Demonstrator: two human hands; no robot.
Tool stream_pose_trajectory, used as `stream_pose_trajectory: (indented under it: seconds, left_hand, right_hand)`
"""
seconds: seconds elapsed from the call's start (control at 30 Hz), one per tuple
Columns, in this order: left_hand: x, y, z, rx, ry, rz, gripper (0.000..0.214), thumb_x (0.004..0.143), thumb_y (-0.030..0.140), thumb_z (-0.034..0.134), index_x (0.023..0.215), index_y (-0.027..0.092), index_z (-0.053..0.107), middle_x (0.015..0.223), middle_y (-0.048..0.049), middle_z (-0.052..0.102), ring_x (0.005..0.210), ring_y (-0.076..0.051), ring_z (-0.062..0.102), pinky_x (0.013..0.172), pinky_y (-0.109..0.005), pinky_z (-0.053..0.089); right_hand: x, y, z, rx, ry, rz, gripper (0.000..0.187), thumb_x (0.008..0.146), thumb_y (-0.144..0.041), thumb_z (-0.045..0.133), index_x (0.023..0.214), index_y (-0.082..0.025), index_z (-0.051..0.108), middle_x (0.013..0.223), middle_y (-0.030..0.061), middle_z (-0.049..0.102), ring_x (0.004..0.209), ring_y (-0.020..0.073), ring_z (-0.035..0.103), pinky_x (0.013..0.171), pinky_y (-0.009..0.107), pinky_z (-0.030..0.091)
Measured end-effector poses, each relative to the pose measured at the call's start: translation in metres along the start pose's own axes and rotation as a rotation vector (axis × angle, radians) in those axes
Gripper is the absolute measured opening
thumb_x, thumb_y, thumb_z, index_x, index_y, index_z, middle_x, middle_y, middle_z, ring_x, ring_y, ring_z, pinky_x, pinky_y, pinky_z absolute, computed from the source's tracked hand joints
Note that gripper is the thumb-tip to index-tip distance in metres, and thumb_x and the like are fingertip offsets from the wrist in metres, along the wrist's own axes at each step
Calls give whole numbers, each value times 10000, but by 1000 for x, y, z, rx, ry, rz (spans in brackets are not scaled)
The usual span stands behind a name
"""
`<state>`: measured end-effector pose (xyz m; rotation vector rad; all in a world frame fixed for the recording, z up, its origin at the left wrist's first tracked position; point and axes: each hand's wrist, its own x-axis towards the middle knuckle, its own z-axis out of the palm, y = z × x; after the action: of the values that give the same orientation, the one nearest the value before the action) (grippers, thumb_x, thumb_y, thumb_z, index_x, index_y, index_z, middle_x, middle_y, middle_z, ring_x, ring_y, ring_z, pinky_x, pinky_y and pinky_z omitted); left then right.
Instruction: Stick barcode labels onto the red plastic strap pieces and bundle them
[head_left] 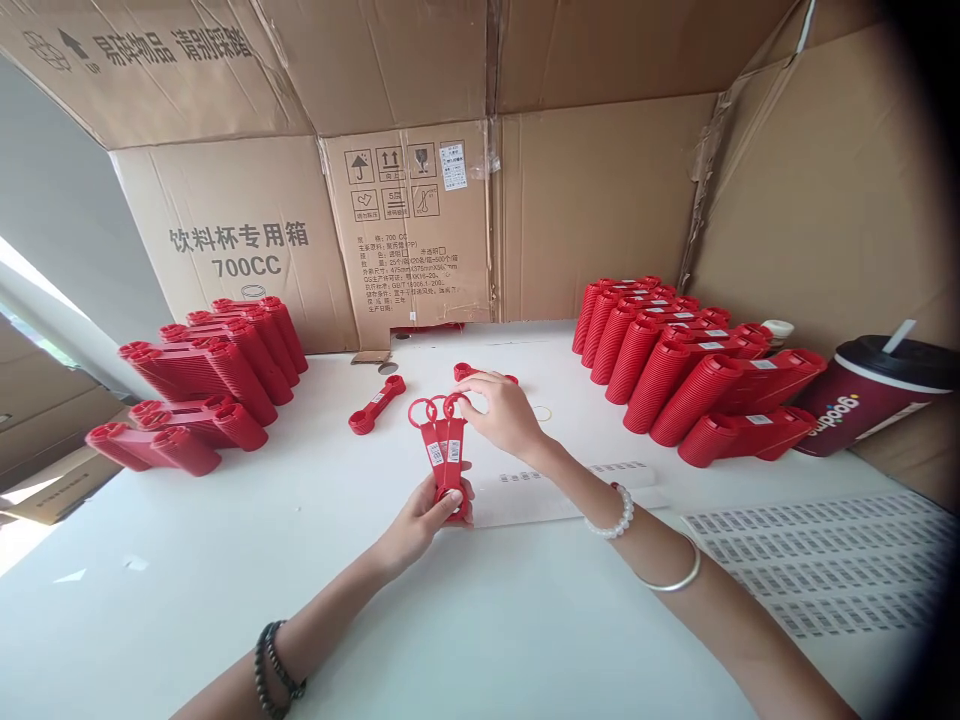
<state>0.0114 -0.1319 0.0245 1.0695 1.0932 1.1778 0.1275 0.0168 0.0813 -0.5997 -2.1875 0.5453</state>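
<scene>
Few red plastic ring-ended holders [445,455], stickered, at centre of white bench [225,560]. Left hand [426,520] clamps lower ends; right hand [504,412] pinches top rings. Labelled red stacks [697,385] at 3 o'clock look done; plain red stacks [202,385] at 9 o'clock seemingly left.
</scene>
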Motion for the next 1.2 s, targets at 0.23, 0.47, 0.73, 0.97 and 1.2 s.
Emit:
stream_pose_trajectory:
  seconds: [0.23,0.47,0.73,0.97,1.2]
  left_hand:
    - [-3,-6,2,206,-33,102,390,923,387,476,1269,207,486,971,-75,546,795,-172,514,791,-367,462]
    - [-8,-7,4,314,-124,86,375,933,377,456,1273,220,484,989,-88,576,810,-188,514,781,-358,431]
    - [-1,-5,-2,136,-102,69,395,924,354,489,1289,209,443,994,-73,544,829,-169,549,828,-361,452]
    - [-2,-5,-3,161,-117,60,386,929,357,487,1282,208,446,1005,-72,553,845,-162,546,850,-359,443]
    - [-1,-6,-4,-66,-99,-27,372,908,343,537,1259,238,472,1075,-55,499,917,-164,559,921,-403,460]
  right_hand:
    - [-8,-30,-7,-84,23,-268,222,899,-200,482,994,-230,680,1091,15,684,1024,172,557,943,345,368]
    - [-7,-35,-10,25,-177,-209,211,910,-216,502,1012,-261,681,974,3,709,963,176,573,938,357,341]
    - [-3,-30,-17,29,-65,-150,148,836,-162,557,897,-239,669,963,-7,704,957,182,569,917,350,363]
    - [-2,-20,-10,78,-136,0,151,844,-170,529,959,-213,617,1018,14,694,957,171,608,886,331,415]
    - [-2,-24,-12,10,-38,-98,128,837,-154,532,892,-225,622,911,-12,696,880,168,606,941,380,374]
